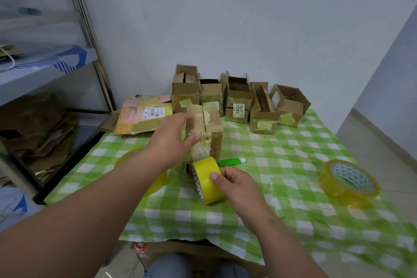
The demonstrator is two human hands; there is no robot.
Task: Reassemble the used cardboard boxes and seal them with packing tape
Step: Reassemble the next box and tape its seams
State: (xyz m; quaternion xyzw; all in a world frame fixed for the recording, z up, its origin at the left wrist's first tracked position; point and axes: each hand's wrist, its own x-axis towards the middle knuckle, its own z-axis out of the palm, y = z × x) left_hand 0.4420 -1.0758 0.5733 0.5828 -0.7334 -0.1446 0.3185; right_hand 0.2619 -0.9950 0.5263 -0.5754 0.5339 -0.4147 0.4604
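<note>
Holding: right hand (237,185) grips yellow tape roll (208,179), lower centre, just below box
Left hand (171,138): fingers straight, pressed on box (211,129), centre
Other boxes (239,99): open, behind, by wall
Spare roll (349,183): right edge

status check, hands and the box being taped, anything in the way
Left hand steadies upright box. Right hand grips yellow tape roll at the box's base. Green pen lies just behind the roll.
</note>
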